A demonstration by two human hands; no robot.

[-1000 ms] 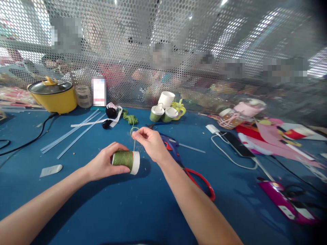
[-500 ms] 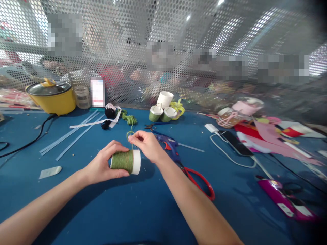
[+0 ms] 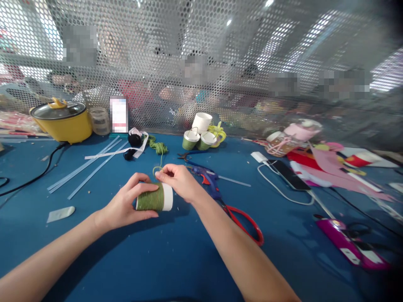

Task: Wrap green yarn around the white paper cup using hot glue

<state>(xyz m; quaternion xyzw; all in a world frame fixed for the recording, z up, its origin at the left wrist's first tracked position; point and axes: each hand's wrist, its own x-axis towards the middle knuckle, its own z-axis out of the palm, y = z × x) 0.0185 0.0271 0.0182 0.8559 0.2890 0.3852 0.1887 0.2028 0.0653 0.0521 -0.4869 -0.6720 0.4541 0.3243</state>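
Observation:
My left hand (image 3: 129, 201) is closed around a white paper cup (image 3: 168, 197) lying on its side in the air, its rim end to the right. Green yarn (image 3: 151, 198) covers most of the cup in close turns. Just above the cup, my right hand (image 3: 176, 180) pinches the free strand of that yarn, its fingertips near the wrapped side. From there the strand loops up to a loose green yarn bundle (image 3: 159, 147) on the table. Behind stand two small green-wrapped cups (image 3: 189, 140) with a plain white cup (image 3: 202, 121) on top.
A blue glue gun (image 3: 210, 180), red-handled scissors (image 3: 247, 224) and pliers (image 3: 185, 157) lie right of my hands. Clear glue sticks (image 3: 94, 167) lie at left, near a yellow electric pot (image 3: 67, 126). A phone (image 3: 289, 174) and purple power strip (image 3: 352, 243) sit at right.
My right hand has come down slightly closer to the cup with the yarn strand. The cup has turned a little in my left hand.

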